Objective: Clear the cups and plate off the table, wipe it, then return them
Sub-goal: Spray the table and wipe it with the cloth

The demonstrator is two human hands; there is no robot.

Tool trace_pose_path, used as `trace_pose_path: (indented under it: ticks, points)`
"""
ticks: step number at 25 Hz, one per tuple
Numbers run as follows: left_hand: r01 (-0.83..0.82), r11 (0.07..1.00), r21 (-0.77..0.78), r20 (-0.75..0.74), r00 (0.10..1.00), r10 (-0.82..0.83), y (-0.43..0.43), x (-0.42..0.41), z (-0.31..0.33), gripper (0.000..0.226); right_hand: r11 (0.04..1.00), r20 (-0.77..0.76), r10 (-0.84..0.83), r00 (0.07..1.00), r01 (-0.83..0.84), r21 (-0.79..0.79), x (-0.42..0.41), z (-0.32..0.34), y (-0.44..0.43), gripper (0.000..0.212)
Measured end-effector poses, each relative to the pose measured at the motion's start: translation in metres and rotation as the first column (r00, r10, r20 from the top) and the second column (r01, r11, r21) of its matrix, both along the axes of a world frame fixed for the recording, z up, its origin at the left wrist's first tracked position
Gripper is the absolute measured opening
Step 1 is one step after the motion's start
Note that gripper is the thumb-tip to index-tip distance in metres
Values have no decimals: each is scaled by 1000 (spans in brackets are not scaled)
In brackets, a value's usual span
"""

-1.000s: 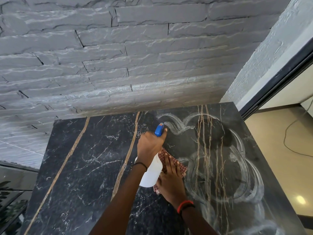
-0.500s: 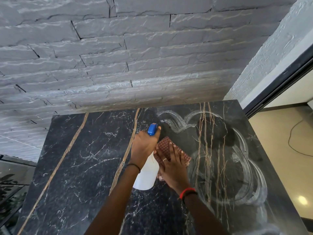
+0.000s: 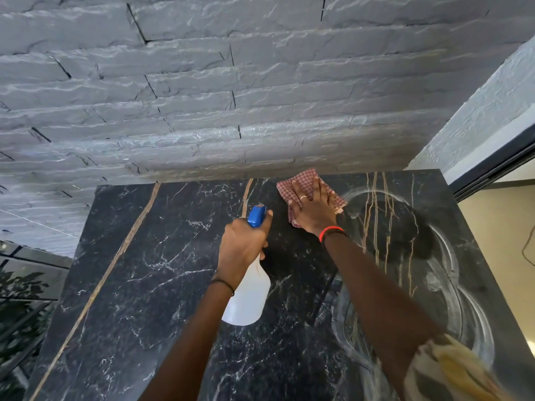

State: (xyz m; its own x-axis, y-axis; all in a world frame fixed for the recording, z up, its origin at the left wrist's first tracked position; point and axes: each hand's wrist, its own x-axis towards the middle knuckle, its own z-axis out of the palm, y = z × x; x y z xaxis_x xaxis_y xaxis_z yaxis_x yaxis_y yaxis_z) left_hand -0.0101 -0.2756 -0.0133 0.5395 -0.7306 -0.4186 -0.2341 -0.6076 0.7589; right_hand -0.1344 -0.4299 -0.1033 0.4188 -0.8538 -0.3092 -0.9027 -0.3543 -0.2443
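The black marble table (image 3: pixel 139 285) with gold veins fills the lower view. My right hand (image 3: pixel 314 211) lies flat with straight fingers on a red checked cloth (image 3: pixel 301 180), pressing it to the table near the far edge by the wall. My left hand (image 3: pixel 241 247) grips the neck of a white spray bottle (image 3: pixel 250 299) with a blue nozzle, held above the middle of the table. Wet curved wipe streaks (image 3: pixel 451 256) show on the right part of the top. No cups or plate are in view.
A grey stone-brick wall (image 3: pixel 231 96) stands right behind the table's far edge. To the right are a dark door frame (image 3: pixel 492 166) and a beige floor with a cable. At the left, glass and plant leaves (image 3: pixel 20 287) lie below the table's edge.
My right hand has slid the cloth away from me, from beside the bottle to the far edge near the wall. My left hand keeps the bottle in about the same place.
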Motion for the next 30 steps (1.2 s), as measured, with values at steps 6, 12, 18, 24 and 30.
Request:
trace_pose_path:
  ticks: [6,12,18,24,30]
  points:
    - [-7,1000,13,48,999,6,-11,9,-6,45,961,35,263,964,-258,-96,11,-9,45,52]
    - [-21,1000,23,-14,1000,21,-16,4,-6,49,945,-41,303,952,-305,-116,-69,-11,46,59]
    - [-54,995,88,-64,996,60,0,-4,-6,52,983,-15,181,983,-181,-28,-13,-3,-25,56]
    - [-127,988,84,19,992,126,23,0,-4,52,924,22,381,924,-381,-3,81,-4,13,56]
    - [-159,984,76,61,986,154,32,-13,6,55,853,29,519,854,-515,-83,14,-12,86,55]
